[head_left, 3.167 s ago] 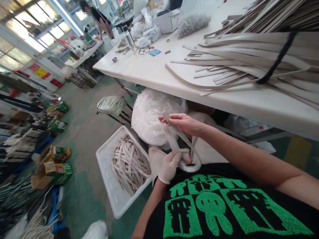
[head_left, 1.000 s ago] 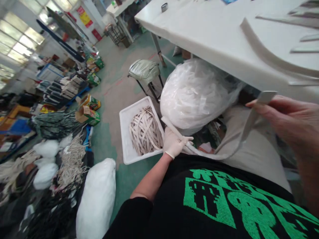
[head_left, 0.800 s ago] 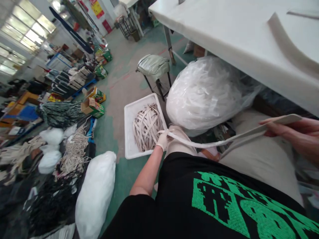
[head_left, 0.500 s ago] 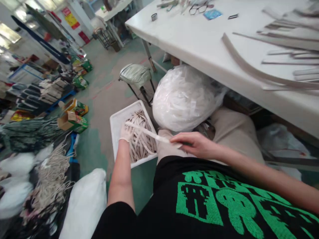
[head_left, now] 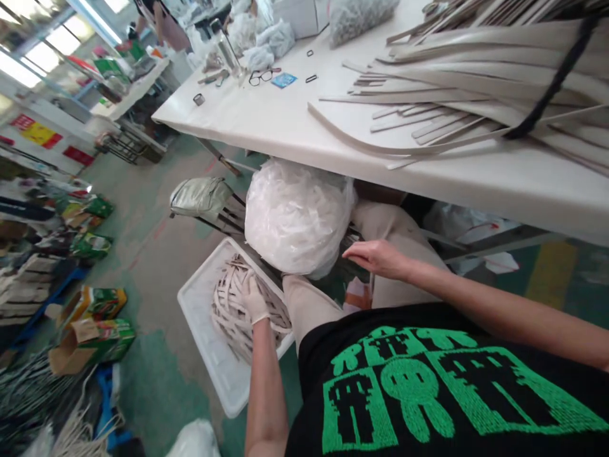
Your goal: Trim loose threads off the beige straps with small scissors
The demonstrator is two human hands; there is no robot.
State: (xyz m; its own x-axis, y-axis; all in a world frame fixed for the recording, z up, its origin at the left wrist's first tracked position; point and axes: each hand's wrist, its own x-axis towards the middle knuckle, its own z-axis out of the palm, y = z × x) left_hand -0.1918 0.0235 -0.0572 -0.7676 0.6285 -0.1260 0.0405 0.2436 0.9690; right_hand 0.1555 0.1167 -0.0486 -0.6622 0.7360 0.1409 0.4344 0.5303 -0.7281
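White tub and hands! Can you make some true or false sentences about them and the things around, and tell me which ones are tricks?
1. Strips lie in the tub. True.
2. The right hand is in the tub. False: the right hand is outside it.
3. The left hand wears a glove. True.
4. The glasses lie in the tub. False: the glasses lie on the table.
5. The shirt has a green print. True.

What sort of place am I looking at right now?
Most likely a workshop or small factory: long, flat beige strips bundled with a black tie lie on a large white table, more beige strips lie heaped in a white plastic bin, and an open green cardboard box stands off to the side.
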